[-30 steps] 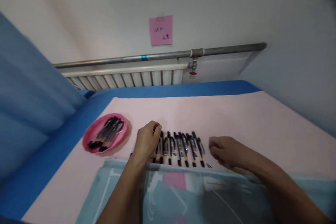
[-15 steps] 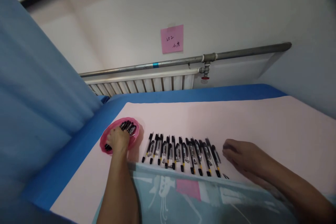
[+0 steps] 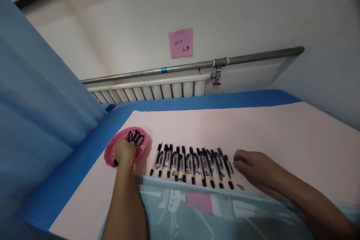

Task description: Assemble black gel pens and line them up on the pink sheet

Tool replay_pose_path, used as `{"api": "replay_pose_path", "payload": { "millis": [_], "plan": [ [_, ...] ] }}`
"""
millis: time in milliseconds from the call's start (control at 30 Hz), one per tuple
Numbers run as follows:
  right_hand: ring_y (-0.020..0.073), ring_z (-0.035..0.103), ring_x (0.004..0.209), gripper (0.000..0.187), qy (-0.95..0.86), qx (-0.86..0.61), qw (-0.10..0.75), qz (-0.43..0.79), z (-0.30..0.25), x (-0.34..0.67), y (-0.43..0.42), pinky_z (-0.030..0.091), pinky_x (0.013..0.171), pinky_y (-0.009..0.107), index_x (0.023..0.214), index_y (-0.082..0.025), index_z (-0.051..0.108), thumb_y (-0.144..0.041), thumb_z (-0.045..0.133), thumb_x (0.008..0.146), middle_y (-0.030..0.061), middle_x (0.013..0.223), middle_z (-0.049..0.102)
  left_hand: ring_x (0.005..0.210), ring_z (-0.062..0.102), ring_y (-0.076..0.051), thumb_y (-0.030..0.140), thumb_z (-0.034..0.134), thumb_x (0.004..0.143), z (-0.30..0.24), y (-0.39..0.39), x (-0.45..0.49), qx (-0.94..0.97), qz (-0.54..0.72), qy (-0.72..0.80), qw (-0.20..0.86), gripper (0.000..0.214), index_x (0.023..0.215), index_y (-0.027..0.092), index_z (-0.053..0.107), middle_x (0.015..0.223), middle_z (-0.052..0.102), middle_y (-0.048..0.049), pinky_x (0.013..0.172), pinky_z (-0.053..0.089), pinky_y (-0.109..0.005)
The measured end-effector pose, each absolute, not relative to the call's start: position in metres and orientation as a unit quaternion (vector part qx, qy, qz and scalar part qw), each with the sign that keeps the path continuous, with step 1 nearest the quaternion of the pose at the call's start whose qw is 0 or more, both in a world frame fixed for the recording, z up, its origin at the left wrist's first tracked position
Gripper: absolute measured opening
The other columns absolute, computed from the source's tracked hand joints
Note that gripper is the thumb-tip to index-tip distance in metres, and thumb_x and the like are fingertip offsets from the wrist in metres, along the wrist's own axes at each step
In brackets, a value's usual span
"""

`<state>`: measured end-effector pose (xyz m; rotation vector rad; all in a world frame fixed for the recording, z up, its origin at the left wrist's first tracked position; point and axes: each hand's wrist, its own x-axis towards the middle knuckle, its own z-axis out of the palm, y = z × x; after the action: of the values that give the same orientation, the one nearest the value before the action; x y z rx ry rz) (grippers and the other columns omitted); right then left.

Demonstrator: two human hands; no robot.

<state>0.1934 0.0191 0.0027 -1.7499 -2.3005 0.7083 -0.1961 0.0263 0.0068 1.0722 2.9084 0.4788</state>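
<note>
My left hand (image 3: 124, 151) reaches down into a pink bowl (image 3: 143, 153). Its fingertips are hidden behind the hand, among dark pen caps (image 3: 136, 137) heaped in the bowl. A slanting row of pens (image 3: 184, 165) with clear barrels and black ends lies on the pink sheet. Black caps (image 3: 188, 163) and small metal-looking clips (image 3: 240, 186) lie between and beside them. Just right of the row, my right hand (image 3: 249, 161) rests on the sheet with its fingers curled in. Nothing shows in it.
Pale pink sheet (image 3: 270, 131) covers a blue surface (image 3: 168, 104). Nearest me lies light-blue patterned cloth (image 3: 160, 210). A blue curtain (image 3: 42, 101) hangs at left. Behind are a radiator (image 3: 165, 90), a pipe with a red valve (image 3: 216, 83), and a pink note (image 3: 180, 43).
The view has shifted slightly. My left hand stays in the bowl, and the dark caps around it have moved a little. My right hand keeps its place by the row.
</note>
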Motion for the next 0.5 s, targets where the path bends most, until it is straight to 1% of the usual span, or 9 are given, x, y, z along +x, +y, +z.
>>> {"api": "replay_pose_path", "payload": {
  "millis": [100,200,267,367,433,467,500],
  "plan": [
    [0.017,0.054,0.061,0.017,-0.766,-0.591,0.09,0.234,0.003,0.192,0.019,0.034,0.056,0.027,0.068,-0.018,0.056,-0.023,0.041,0.074,0.0051,0.067,0.062,0.094,0.057,-0.036,0.025,0.048,0.073,0.004,0.027,-0.196,0.348,0.155,0.925,0.002,0.032,0.098,0.009,0.06,0.1,0.062,-0.0215,0.072,0.043,-0.048],
    [0.0168,0.054,0.06,0.016,-0.763,-0.593,0.095,0.239,0.006,0.19,0.018,0.034,0.056,0.027,0.065,-0.018,0.056,-0.022,0.042,0.073,0.0052,0.065,0.062,0.092,0.057,-0.037,0.022,0.043,0.076,0.004,0.026,-0.194,0.35,0.161,0.923,-0.006,0.03,0.096,0.008,0.06,0.099,0.062,-0.0237,0.072,0.042,-0.049],
    [0.0165,0.053,0.059,0.016,-0.761,-0.592,0.1,0.245,0.008,0.19,0.017,0.033,0.055,0.026,0.064,-0.018,0.056,-0.022,0.042,0.072,0.0053,0.065,0.062,0.092,0.057,-0.038,0.022,0.04,0.078,0.007,0.024,-0.192,0.355,0.169,0.919,-0.016,0.031,0.094,0.007,0.061,0.098,0.062,-0.0251,0.071,0.042,-0.05],
    [0.0159,0.052,0.057,0.017,-0.756,-0.597,0.116,0.24,0.012,0.189,0.016,0.033,0.054,0.026,0.062,-0.018,0.055,-0.022,0.042,0.071,0.0049,0.063,0.061,0.098,0.054,-0.039,0.025,0.038,0.08,0.015,0.022,-0.185,0.373,0.188,0.907,-0.043,0.032,0.092,0.006,0.061,0.102,0.059,-0.0259,0.074,0.041,-0.049],
    [0.0158,0.052,0.057,0.017,-0.749,-0.6,0.156,0.232,0.013,0.187,0.016,0.033,0.054,0.026,0.061,-0.018,0.055,-0.023,0.042,0.071,0.0041,0.062,0.06,0.096,0.055,-0.033,0.027,0.037,0.082,0.02,0.022,-0.17,0.404,0.235,0.883,-0.047,0.031,0.093,0.009,0.06,0.1,0.061,-0.0215,0.075,0.042,-0.042],
    [0.0159,0.052,0.058,0.017,-0.742,-0.599,0.189,0.233,0.015,0.185,0.015,0.034,0.055,0.026,0.061,-0.018,0.056,-0.024,0.043,0.072,0.0035,0.062,0.06,0.089,0.058,-0.027,0.028,0.037,0.082,0.021,0.023,-0.159,0.427,0.28,0.86,-0.023,0.029,0.094,0.012,0.058,0.095,0.062,-0.0168,0.071,0.044,-0.037],
    [0.0159,0.053,0.06,0.017,-0.731,-0.595,0.23,0.241,0.016,0.183,0.014,0.036,0.057,0.026,0.062,-0.019,0.056,-0.026,0.044,0.072,0.003,0.063,0.06,0.076,0.059,-0.022,0.031,0.037,0.082,0.022,0.022,-0.144,0.454,0.358,0.815,0.035,0.027,0.093,0.014,0.056,0.086,0.063,-0.0116,0.063,0.044,-0.031]
  ]
}}
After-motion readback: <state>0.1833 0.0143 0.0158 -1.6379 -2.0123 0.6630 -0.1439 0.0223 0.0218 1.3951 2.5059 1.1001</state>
